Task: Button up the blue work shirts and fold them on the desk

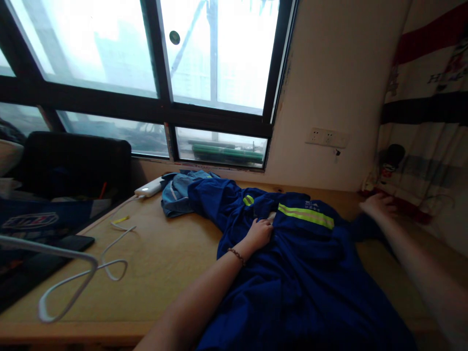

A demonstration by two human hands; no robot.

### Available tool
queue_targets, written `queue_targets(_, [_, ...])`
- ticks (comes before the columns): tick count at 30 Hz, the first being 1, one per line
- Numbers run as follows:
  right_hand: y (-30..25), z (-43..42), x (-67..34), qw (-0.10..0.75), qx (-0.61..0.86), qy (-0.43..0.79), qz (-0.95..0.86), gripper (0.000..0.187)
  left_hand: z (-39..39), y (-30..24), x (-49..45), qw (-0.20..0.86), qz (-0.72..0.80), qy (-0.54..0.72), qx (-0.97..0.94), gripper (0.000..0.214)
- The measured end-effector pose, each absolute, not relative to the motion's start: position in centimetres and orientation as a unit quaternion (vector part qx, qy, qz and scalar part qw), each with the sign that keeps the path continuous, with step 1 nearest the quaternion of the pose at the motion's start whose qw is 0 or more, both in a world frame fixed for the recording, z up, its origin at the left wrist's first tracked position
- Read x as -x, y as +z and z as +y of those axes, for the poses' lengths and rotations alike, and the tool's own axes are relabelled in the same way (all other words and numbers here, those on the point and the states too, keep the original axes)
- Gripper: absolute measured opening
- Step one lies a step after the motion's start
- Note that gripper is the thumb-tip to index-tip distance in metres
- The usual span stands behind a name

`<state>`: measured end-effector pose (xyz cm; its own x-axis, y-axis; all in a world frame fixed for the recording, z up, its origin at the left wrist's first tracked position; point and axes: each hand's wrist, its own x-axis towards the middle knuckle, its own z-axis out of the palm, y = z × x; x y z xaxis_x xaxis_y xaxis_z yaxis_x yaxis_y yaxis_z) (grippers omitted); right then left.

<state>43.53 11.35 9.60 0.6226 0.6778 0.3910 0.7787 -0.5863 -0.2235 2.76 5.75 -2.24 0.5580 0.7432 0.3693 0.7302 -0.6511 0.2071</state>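
A dark blue work jacket with yellow-green reflective strips lies spread over the wooden table, front up and rumpled. My left hand, with a beaded bracelet at the wrist, is on the middle of its chest. The fingers of that hand are curled together on the cloth by the front opening. Over the sleeve at the right is my right hand, slightly blurred, with its fingers stretched out and apart. No cloth shows between them.
Lighter blue denim clothing is bunched at the table's back left, beside a white power bank. A white cable loops across the left of the wooden table. A black chair stands left; a curtain hangs right.
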Motion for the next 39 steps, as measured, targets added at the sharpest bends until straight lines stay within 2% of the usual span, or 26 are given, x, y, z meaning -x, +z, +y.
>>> queue_targets(1, [8.3, 11.0, -41.3, 0.162, 0.885, -0.091, -0.428, 0.061, 5.7, -2.2, -2.7, 0.021, 0.415, 0.218, -0.883, 0.023])
queue_targets(4, [3.5, 8.7, -33.0, 0.101, 0.781, -0.007, -0.617, 0.05, 5.4, -2.2, -2.5, 0.037, 0.407, 0.221, -0.886, 0.025])
queue_targets(7, [-1.4, 5.7, -25.8, 0.064, 0.741, 0.047, -0.667, 0.062, 5.4, -2.5, -1.5, 0.045, 0.404, 0.222, -0.886, 0.027])
queue_targets(10, [-4.0, 4.7, -22.3, 0.042, 0.714, 0.052, -0.697, 0.067, 5.8, -2.9, 0.9, 0.045, 0.406, 0.229, -0.884, 0.029])
queue_targets(16, [-3.4, 6.9, -19.3, 0.066, 0.672, 0.05, -0.736, 0.065, 6.2, -2.9, 7.7, 0.02, 0.446, 0.27, -0.853, 0.025])
queue_targets(17, [-3.4, 7.0, -18.8, 0.075, 0.669, 0.043, -0.738, 0.065, 6.2, -2.9, 8.4, -0.002, 0.459, 0.291, -0.84, 0.028])
queue_targets(20, [-3.6, 6.5, -18.1, 0.097, 0.653, 0.034, -0.75, 0.065, 6.2, -3.0, 8.8, -0.064, 0.533, 0.369, -0.759, 0.058])
queue_targets(22, [-3.7, 6.0, -18.3, 0.103, 0.647, 0.038, -0.755, 0.064, 6.8, -3.0, 8.3, -0.042, 0.588, 0.403, -0.7, 0.064])
queue_targets(25, [-3.7, 5.6, -19.1, 0.11, 0.648, 0.046, -0.752, 0.064, 8.2, -2.1, 6.6, 0.035, 0.626, 0.406, -0.665, 0.054])
queue_targets(27, [-3.6, 5.7, -19.5, 0.109, 0.647, 0.056, -0.753, 0.065, 8.9, -0.9, 4.8, 0.033, 0.605, 0.386, -0.695, 0.051])
queue_targets(30, [-3.4, 6.1, -20.3, 0.091, 0.646, 0.084, -0.754, 0.068, 9.3, 0.4, 0.9, 0.027, 0.508, 0.304, -0.805, 0.042])
queue_targets(33, [-3.3, 6.6, -21.2, 0.069, 0.651, 0.128, -0.745, 0.071, 9.1, -0.2, -2.9, 0.092, 0.439, 0.203, -0.87, 0.032])
queue_targets(37, [-3.1, 6.8, -22.6, 0.049, 0.654, 0.172, -0.735, 0.076, 8.9, -2.9, -5.0, 0.128, 0.433, 0.265, -0.852, 0.028])
queue_targets(39, [-2.8, 6.7, -23.1, 0.041, 0.647, 0.188, -0.738, 0.081, 9.3, -3.7, -4.5, 0.196, 0.415, 0.319, -0.829, 0.027])
